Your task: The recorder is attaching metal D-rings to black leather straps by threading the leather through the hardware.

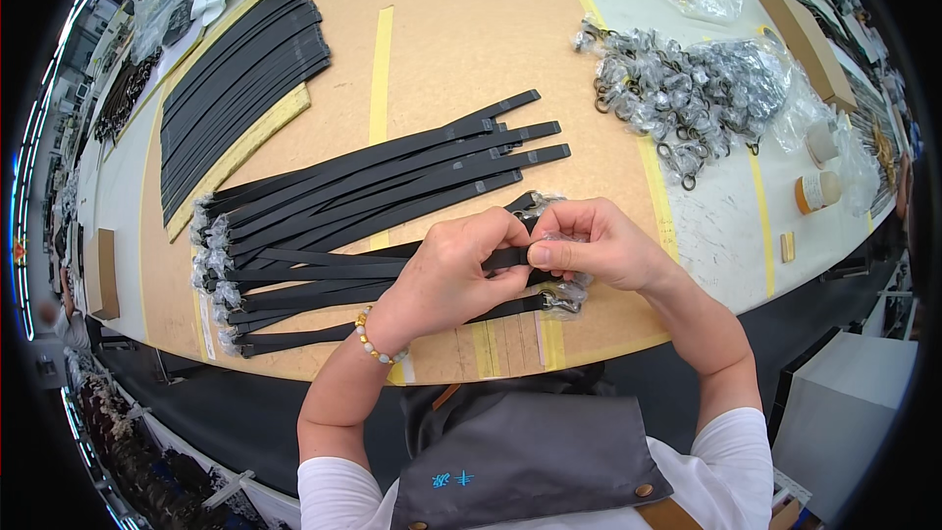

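Observation:
Both my hands pinch a black strap (506, 258) over the near middle of the table. My left hand (459, 265), with a beaded bracelet at its wrist, grips the strap from the left. Close beside it, my right hand (589, 243) holds the strap's end between thumb and fingers. Some clear plastic shows at the fingers; what it wraps there is partly hidden. Under and behind my hands lie several long black straps (373, 186), side by side. Plastic-wrapped metal hooks (564, 296) sit at some strap ends by my right hand, and more wrapped hardware (214, 260) lines the left ends.
A heap of plastic-wrapped metal clasps (677, 83) lies at the back right. Nearby stand an orange-labelled jar (817, 191) and a cardboard box (807, 44). A stack of black strips (245, 88) fills the back left, beside a yellow-edged board (240, 162). Yellow tape (381, 79) marks the tabletop.

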`<state>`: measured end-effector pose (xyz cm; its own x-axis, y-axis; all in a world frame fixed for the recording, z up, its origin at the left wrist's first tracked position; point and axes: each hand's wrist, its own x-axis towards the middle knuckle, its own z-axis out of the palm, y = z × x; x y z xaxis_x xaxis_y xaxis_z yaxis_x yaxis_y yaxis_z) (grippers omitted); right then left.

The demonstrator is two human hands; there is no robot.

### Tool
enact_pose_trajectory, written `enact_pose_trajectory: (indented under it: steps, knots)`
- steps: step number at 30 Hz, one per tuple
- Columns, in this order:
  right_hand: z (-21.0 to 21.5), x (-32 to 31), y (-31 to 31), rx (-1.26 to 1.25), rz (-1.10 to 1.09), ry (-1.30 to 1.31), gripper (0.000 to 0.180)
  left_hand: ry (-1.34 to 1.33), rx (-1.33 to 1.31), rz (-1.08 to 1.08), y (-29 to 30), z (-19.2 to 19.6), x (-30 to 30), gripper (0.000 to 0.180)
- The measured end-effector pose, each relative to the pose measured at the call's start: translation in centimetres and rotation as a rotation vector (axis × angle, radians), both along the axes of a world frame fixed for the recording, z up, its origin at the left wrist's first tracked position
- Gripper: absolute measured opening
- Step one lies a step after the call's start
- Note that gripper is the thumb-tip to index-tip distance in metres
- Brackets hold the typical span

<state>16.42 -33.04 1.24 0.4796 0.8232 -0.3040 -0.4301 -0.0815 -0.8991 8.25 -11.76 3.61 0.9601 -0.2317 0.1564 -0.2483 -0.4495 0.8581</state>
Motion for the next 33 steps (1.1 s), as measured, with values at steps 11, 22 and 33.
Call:
enact_pose_trajectory:
  steps: [11, 22, 33]
  knots:
    - [0.1, 0.08, -0.12, -0.028, -0.024, -0.021, 0.026, 0.1, -0.041, 0.074, -0.32, 0.21, 0.28, 0.02]
    - [0.09, 0.06, -0.1, -0.038, -0.029, -0.033, 0.024, 0.027, 0.008, 0.047, -0.23, 0.1, 0.25, 0.02]
    - [0.17, -0.03, -0.03, -0.038, -0.036, -0.034, 0.019, -0.009, 0.024, 0.054, -0.33, -0.19, 0.22, 0.018]
